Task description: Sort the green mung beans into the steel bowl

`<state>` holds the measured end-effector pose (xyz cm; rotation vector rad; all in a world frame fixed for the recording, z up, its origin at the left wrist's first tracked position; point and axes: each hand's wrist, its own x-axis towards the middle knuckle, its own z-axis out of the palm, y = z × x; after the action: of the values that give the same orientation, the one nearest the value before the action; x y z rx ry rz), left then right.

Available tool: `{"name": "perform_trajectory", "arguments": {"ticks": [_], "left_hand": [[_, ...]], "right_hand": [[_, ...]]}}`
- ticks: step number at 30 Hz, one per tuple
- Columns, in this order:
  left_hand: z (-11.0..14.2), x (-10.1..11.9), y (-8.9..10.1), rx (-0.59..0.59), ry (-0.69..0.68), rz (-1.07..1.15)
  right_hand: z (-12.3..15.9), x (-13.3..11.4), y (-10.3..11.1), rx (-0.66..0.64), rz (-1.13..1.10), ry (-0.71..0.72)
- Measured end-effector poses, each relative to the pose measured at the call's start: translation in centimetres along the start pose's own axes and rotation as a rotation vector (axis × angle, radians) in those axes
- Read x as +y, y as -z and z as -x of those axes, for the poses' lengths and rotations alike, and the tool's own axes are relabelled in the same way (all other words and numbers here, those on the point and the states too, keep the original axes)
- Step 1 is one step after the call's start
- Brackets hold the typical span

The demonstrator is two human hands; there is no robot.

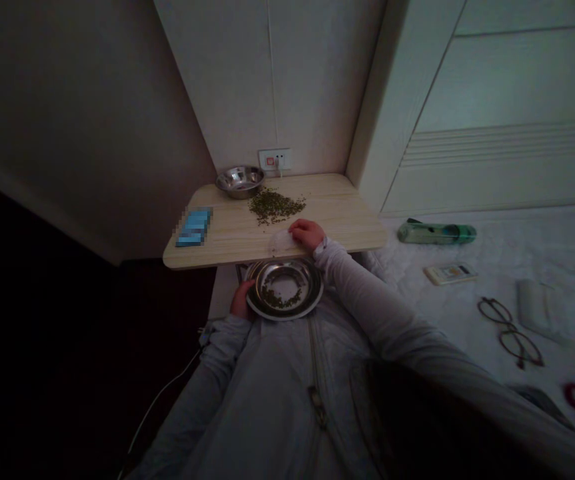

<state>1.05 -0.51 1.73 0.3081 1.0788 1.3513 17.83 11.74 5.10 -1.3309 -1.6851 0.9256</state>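
My left hand (242, 299) grips the left rim of a round steel bowl (312, 303), its fingers partly hidden behind the rim. A smaller steel bowl (307, 275) sits inside it, with small green beans or grains (281, 299) gathered along its near side. Over the table's front edge, the closed fingers of my right hand (308, 234) pinch a pale, see-through piece (282, 243) that looks like thin plastic. Beyond that hand, a loose pile of the same small green grains (274, 205) is spread on the wooden table (337, 200).
Another steel bowl (240, 181) stands at the table's back left, near a wall socket (274, 159). A blue packet (194, 227) lies on the left side. On the white bed at right are a green bottle-like object (437, 233), a phone (450, 273) and glasses (511, 331).
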Motion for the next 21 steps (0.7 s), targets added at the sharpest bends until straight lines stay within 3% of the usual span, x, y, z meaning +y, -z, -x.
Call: {"name": "perform_trajectory", "arguments": {"ticks": [15, 21], "left_hand": [[-0.39, -0.20, 0.27, -0.005, -0.006, 0.004], [-0.31, -0.21, 0.23, 0.000, 0.000, 0.005]], "right_hand": [[0.02, 0.06, -0.04, 0.025, -0.059, -0.005], [-0.25, 0.40, 0.06, 0.164, -0.063, 0.011]]}}
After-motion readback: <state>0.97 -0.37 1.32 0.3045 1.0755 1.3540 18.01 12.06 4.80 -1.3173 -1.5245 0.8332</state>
